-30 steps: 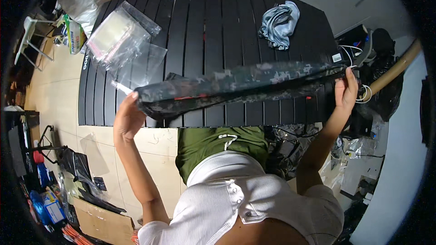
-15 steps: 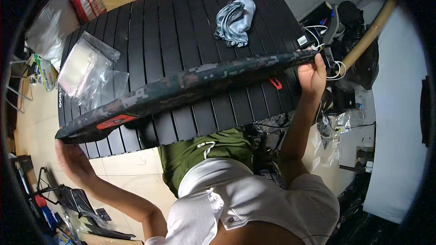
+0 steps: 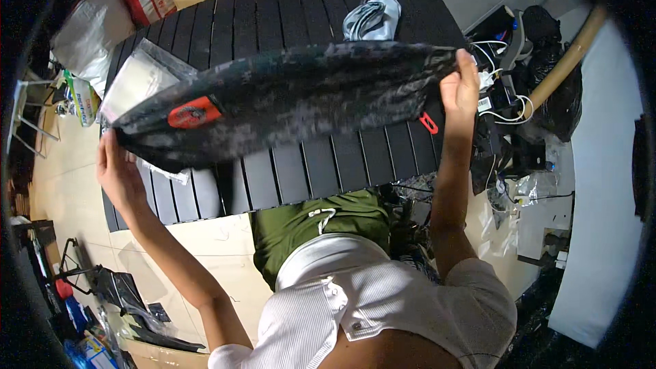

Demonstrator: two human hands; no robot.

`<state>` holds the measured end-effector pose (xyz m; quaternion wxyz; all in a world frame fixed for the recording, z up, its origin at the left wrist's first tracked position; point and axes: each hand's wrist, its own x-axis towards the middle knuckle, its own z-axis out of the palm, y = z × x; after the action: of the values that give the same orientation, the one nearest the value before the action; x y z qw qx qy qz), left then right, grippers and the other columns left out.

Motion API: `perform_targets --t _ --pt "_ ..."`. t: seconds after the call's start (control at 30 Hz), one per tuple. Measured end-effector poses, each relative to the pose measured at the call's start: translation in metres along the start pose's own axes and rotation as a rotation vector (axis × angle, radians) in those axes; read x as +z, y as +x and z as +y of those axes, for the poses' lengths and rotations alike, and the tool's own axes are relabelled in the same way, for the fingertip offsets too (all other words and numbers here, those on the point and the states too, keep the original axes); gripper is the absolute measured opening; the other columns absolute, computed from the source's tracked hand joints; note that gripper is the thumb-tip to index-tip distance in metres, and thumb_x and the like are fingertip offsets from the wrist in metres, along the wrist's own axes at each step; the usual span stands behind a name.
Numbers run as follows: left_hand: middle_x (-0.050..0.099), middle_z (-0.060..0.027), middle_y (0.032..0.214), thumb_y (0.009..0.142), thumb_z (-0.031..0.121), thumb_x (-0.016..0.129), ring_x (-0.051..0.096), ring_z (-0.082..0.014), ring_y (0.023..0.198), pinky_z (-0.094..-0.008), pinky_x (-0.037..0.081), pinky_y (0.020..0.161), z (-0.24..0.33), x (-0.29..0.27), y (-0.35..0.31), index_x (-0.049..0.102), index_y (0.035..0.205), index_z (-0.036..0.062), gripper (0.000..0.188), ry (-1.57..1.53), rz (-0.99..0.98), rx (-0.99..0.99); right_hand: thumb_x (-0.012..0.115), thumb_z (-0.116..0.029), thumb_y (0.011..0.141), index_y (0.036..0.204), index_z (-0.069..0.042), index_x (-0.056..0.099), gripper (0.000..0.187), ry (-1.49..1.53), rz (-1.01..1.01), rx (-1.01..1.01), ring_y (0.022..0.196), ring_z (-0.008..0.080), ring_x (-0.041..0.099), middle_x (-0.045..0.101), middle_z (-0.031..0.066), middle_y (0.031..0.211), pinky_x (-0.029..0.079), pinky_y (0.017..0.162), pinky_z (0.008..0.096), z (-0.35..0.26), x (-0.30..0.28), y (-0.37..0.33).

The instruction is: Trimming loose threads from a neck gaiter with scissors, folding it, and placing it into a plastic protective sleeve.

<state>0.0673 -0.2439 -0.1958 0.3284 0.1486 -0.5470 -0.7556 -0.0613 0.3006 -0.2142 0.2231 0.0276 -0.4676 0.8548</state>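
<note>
Farther forward than a moment earlier, the left hand (image 3: 123, 172) has swung up, and the long, dark camouflage-print fabric piece (image 3: 307, 96) has opened from a narrow strip into a broad panel, bringing its red patch (image 3: 193, 112) more fully into view. Both hands are clamped on it: the left pinches one end, the right hand (image 3: 462, 87) the other. Gripping opposite ends seems to keep its length stretched while its width falls loose. It is held over the black slatted surface (image 3: 318, 166), spanning nearly side to side, and hides part of the clear, flat plastic bags (image 3: 140, 82) at left and the near part of the crumpled light-blue cloth (image 3: 374, 17) at the far side. Each hand is about at a side edge of the surface; thin white cables (image 3: 523, 111) lie just beyond the right one, so sideways room looks tighter there. Below the fabric, bare slats run to the near edge; whether its lower hem touches them I cannot tell.
</note>
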Motion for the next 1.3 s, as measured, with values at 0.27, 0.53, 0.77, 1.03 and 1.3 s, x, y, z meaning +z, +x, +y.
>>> perform_targets --t 0.27,0.53,0.77,1.03,1.3 --pt "0.056 -0.0101 0.087 0.08 0.0 0.059 0.056 -0.018 0.084 -0.0376 0.047 0.086 0.004 -0.077 -0.036 0.055 0.088 0.0014 0.009 -0.118 -0.28 0.232 0.061 -0.019 0.083 0.104 -0.008 0.053 0.026 -0.043 -0.557 -0.178 0.08 0.0194 0.05 0.056 0.0045 0.084 0.038 0.09 0.042 -0.037 -0.027 -0.025" --pt "0.053 -0.0043 0.086 0.075 -0.008 0.055 0.052 -0.0138 0.082 -0.0282 0.042 0.081 -0.051 -0.103 -0.12 0.046 0.093 0.0066 0.025 0.322 -0.188 -0.087 0.062 -0.013 0.08 0.086 -0.004 0.054 0.014 -0.675 -0.447 0.099 0.062 0.019 0.052 0.061 0.0119 0.076 0.047 0.073 0.0358 0.005 -0.113 -0.087" --pt "0.052 -0.0048 0.102 0.086 0.004 0.055 0.051 -0.0105 0.085 -0.0235 0.042 0.078 -0.058 -0.069 -0.13 0.045 0.117 0.0057 0.033 0.287 -0.005 0.03 0.06 -0.013 0.083 0.092 -0.003 0.056 0.014 -0.603 -0.153 0.034 0.072 0.0058 0.049 0.058 0.0031 0.085 0.039 0.069 0.0188 0.012 -0.049 -0.105" --pt "0.056 -0.0076 0.097 0.085 0.012 0.06 0.053 -0.0114 0.086 -0.0236 0.045 0.069 -0.086 -0.017 -0.067 0.052 0.115 0.0055 0.031 0.7 0.079 0.186 0.058 -0.006 0.085 0.104 -0.001 0.053 0.021 -0.953 -0.139 -0.048 0.071 0.0057 0.051 0.059 0.0017 0.077 0.041 0.065 0.0173 0.076 -0.02 -0.06" --pt "0.059 -0.0082 0.094 0.086 0.015 0.059 0.051 -0.0092 0.075 -0.022 0.044 0.059 -0.085 0.003 -0.06 0.055 0.114 0.0072 0.03 0.868 0.092 0.242 0.058 -0.01 0.085 0.099 -0.005 0.056 0.016 -1.19 -0.183 -0.194 0.054 0.0086 0.05 0.06 0.0051 0.071 0.039 0.048 0.0243 0.077 -0.006 -0.058"
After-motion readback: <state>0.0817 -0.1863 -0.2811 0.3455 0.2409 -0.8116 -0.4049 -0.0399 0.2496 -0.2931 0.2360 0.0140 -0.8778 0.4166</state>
